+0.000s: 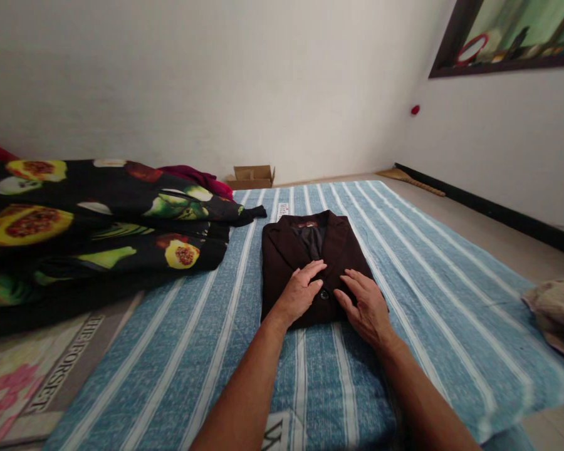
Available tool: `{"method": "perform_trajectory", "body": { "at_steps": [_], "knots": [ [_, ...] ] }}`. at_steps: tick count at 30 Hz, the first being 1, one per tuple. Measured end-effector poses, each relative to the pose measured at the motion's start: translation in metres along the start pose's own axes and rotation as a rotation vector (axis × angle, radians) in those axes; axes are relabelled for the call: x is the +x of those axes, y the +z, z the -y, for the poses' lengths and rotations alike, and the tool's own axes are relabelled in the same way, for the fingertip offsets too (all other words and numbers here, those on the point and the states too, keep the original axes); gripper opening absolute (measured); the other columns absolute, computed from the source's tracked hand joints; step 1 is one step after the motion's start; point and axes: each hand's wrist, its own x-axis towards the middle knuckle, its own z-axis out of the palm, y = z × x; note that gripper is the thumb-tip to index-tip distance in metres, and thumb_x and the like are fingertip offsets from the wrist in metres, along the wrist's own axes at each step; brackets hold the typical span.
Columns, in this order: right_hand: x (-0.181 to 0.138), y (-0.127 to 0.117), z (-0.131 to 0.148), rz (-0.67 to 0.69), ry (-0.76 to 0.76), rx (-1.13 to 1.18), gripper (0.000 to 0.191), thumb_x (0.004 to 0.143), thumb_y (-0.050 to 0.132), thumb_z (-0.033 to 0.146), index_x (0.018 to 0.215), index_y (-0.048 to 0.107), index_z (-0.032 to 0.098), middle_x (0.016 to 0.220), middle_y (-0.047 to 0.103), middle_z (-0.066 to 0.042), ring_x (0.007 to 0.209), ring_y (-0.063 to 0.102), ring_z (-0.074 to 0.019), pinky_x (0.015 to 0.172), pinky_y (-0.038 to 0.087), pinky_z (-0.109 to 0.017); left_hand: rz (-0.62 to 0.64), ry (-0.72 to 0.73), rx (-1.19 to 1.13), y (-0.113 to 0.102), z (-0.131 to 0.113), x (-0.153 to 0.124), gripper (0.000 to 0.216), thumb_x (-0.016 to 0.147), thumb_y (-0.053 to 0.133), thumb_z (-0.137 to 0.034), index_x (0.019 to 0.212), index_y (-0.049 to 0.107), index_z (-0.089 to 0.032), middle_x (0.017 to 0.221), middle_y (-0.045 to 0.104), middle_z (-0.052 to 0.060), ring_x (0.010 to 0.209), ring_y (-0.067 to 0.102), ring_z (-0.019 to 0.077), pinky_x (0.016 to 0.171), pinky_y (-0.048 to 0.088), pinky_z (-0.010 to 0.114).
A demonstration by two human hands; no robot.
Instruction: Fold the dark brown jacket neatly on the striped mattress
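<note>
Head view, jacket [330, 275] beneath left hand [299, 294], right hand [365, 305]

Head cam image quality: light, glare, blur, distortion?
Head view: soft light, no strong glare on the bed; head view, centre: jacket so dark that little fold detail shows, left hand and right hand fairly sharp; head view, right edge: cloth soft, looks stretched.

a way runs free over the striped sheet [432, 269] right of the folded jacket [329, 270], up to a beige cloth [558, 310], while fruit-print clothing [103, 219] blocks the left.
</note>
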Motion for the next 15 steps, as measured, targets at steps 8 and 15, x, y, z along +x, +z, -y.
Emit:
{"method": "perform_trajectory", "body": {
  "at_steps": [8,15],
  "knots": [
    [-0.0027,0.0029,0.0035,-0.01,-0.007,-0.028,0.042,0.08,0.055,0.046,0.109,0.06,0.016,0.117,0.059,-0.014,0.11,0.053,-0.0287,0.09,0.044,-0.047,-0.013,-0.003,0.063,0.0024,-0.0025,-0.0022,0.042,0.081,0.044,-0.016,0.12,0.054,-0.024,0.138,0.045,0.001,0.129,0.036,0.0134,0.111,0.018,0.041],
    [-0.0044,0.0066,-0.0005,-0.019,-0.023,-0.01,0.041,0.079,0.058,0.043,0.108,0.06,0.016,0.117,0.059,-0.014,0.109,0.053,-0.0275,0.09,0.045,-0.045,-0.017,-0.01,0.162,0.0056,-0.0058,-0.004,0.04,0.083,0.04,-0.016,0.119,0.054,-0.025,0.138,0.046,0.001,0.13,0.035,0.0137,0.11,0.019,0.043]
  ]
}}
